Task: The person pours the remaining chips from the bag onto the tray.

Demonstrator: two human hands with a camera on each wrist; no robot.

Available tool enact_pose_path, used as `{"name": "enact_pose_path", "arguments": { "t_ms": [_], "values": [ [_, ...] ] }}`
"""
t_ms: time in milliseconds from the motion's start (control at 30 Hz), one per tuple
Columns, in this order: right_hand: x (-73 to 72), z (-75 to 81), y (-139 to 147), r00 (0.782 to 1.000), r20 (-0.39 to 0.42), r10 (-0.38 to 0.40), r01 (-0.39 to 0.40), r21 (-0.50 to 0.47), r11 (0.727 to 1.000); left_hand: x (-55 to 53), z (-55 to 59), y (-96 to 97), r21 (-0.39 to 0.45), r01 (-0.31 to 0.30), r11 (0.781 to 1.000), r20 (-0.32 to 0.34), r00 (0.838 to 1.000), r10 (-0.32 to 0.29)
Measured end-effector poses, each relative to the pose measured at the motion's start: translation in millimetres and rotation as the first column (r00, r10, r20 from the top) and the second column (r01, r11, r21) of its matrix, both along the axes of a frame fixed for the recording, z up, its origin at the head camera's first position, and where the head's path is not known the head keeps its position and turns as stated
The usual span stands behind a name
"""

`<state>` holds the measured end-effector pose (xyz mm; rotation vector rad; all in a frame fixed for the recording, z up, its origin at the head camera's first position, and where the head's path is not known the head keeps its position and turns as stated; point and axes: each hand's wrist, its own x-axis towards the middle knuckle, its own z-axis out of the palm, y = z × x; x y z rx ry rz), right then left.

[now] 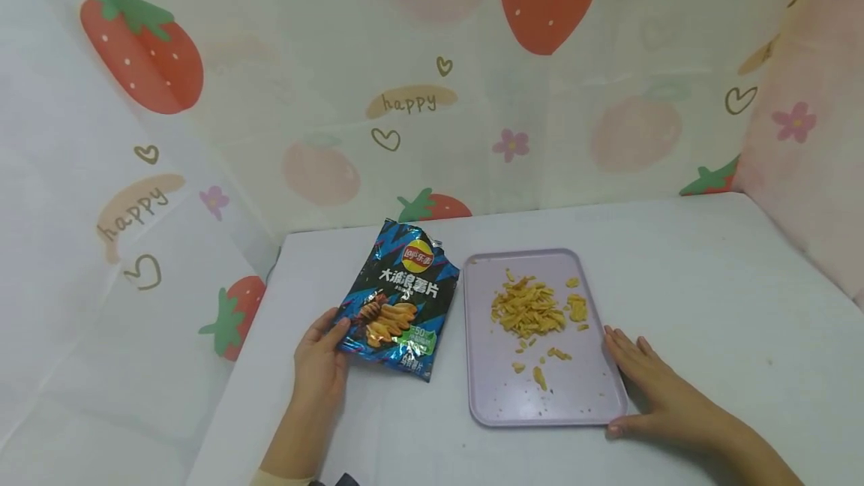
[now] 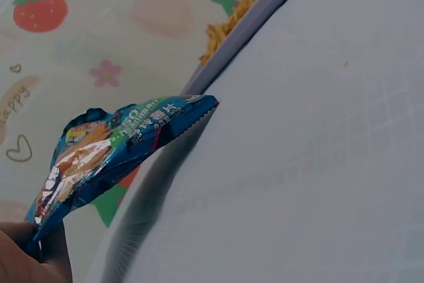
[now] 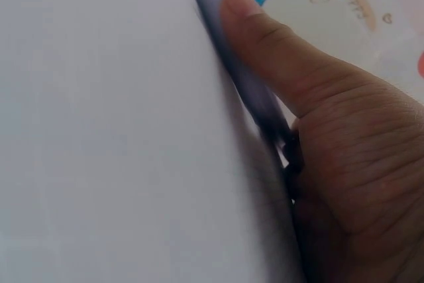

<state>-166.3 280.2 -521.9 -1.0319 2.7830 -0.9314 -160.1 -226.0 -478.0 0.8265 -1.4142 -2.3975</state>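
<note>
My left hand [image 1: 322,366] pinches the lower left edge of a blue and black potato chip bag [image 1: 398,298], thumb on its printed front. The bag's top edge looks torn at the right. In the left wrist view the bag [image 2: 126,144] tilts over the white table, its bottom seam towards the tray. A lilac tray [image 1: 489,396] lies right of the bag, with a heap of broken chips [image 1: 529,307] and scattered crumbs on it. My right hand [image 1: 664,400] rests along the tray's right edge, fingers extended and thumb at the near corner.
The white tabletop [image 1: 709,276] extends around the tray and bag. Behind and beside it hang cloth walls [image 1: 472,178] printed with strawberries, hearts and flowers. A small crumb [image 1: 769,361] lies on the table at the right.
</note>
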Motion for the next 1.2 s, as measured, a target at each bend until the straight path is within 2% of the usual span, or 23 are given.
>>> {"name": "enact_pose_path", "arguments": {
  "t_ms": [200,400,533,700,867,1067,1200],
  "values": [
    [0.5,-3.5,3,1.0,0.005,0.008,-0.008,-0.017,1.0,0.3,-4.8,3.0,0.007,0.006,1.0,0.038,0.999,-0.006],
    [7.2,-7.2,5,1.0,0.014,0.005,-0.005,-0.04,0.999,5.0,-10.2,4.9,-0.054,0.067,0.996,0.09,0.994,-0.062],
    [7.7,-7.1,3,1.0,0.022,-0.003,0.004,-0.029,1.0,6.3,-9.0,5.1,-0.075,0.093,0.993,0.116,0.99,-0.084],
    [4.6,-4.6,1,1.0,0.027,-0.009,0.01,-0.029,1.0,3.6,-6.9,4.0,-0.079,0.099,0.992,0.128,0.988,-0.089],
    [4.2,-4.7,0,1.0,0.005,0.007,-0.007,-0.033,0.999,5.5,-3.8,1.7,-0.091,0.122,0.988,0.154,0.982,-0.107],
    [0.4,-4.2,0,1.0,-0.008,0.015,-0.015,-0.031,0.999,7.9,-1.9,-3.5,-0.147,0.172,0.974,0.17,0.975,-0.146],
    [-1.0,-2.3,1,1.0,-0.018,0.008,-0.008,-0.012,1.0,10.7,-5.8,-6.1,-0.196,0.224,0.954,0.216,0.959,-0.181]
  ]
}}
